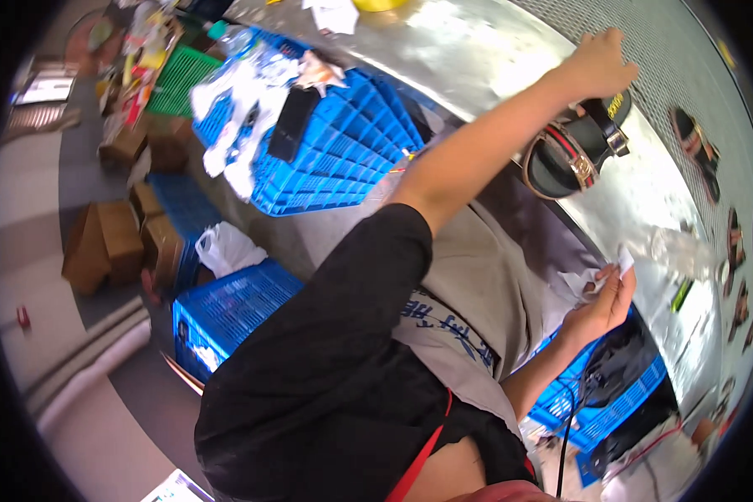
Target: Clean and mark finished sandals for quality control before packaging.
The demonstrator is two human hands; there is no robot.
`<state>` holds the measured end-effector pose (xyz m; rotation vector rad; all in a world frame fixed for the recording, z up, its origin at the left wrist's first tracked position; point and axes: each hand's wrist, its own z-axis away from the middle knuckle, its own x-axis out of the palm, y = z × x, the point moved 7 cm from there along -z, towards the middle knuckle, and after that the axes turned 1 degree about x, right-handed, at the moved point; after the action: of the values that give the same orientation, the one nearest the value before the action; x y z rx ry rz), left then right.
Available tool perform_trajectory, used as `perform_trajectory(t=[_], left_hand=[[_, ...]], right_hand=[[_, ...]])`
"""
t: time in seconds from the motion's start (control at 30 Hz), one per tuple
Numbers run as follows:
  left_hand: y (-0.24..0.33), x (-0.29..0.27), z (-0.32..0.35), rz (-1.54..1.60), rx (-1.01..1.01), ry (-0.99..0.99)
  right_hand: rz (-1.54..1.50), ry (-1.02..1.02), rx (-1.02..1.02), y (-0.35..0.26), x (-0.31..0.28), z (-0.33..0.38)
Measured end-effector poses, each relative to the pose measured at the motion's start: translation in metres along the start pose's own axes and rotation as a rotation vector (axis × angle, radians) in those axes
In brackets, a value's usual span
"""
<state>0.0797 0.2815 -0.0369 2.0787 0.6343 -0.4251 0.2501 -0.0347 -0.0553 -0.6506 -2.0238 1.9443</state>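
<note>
My left hand (pixel 601 67) is stretched out over the metal bench, near its far side, with curled fingers; whatever they may hold is hidden. Just below it on the bench sits a pair of sandals: one sandal (pixel 565 159) has a dark footbed and a striped strap with gold-coloured metal, and the other sandal (pixel 592 125) lies against it, dark with a buckle. Close to the bench's near edge, my right hand (pixel 607 303) pinches a crumpled white piece of tissue or cloth (pixel 625 261).
A grey mesh belt (pixel 653 63) runs beyond the metal bench (pixel 443 50), carrying several sandals (pixel 694 142). A clear plastic bottle (pixel 682 253) lies on the bench to the right. Blue crates (pixel 335 142) stand left, one with a dark phone (pixel 294 124) on top; another blue crate (pixel 594 418) sits below the bench.
</note>
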Motion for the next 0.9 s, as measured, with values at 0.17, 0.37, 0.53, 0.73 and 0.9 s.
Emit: perform_trajectory(t=[0.17, 0.37, 0.53, 0.73, 0.9], left_hand=[[0.049, -0.137, 0.083, 0.475, -0.063, 0.233], [-0.040, -0.296, 0.219, -0.418, -0.372, 0.349], [-0.145, -0.367, 0.261, -1.076, -0.499, 0.091], [-0.176, -0.364, 0.256, -0.973, -0.707, -0.130], [-0.164, -0.365, 0.250, -0.991, -0.665, -0.094]], right_hand=[[0.110, -0.015, -0.154, -0.004, 0.006, -0.023], [0.208, -0.086, -0.307, 0.006, 0.021, -0.054], [0.122, -0.048, -0.193, 0.017, 0.017, -0.060], [0.169, -0.024, -0.225, 0.017, 0.005, -0.056], [0.098, -0.057, -0.284, 0.012, 0.013, -0.055]])
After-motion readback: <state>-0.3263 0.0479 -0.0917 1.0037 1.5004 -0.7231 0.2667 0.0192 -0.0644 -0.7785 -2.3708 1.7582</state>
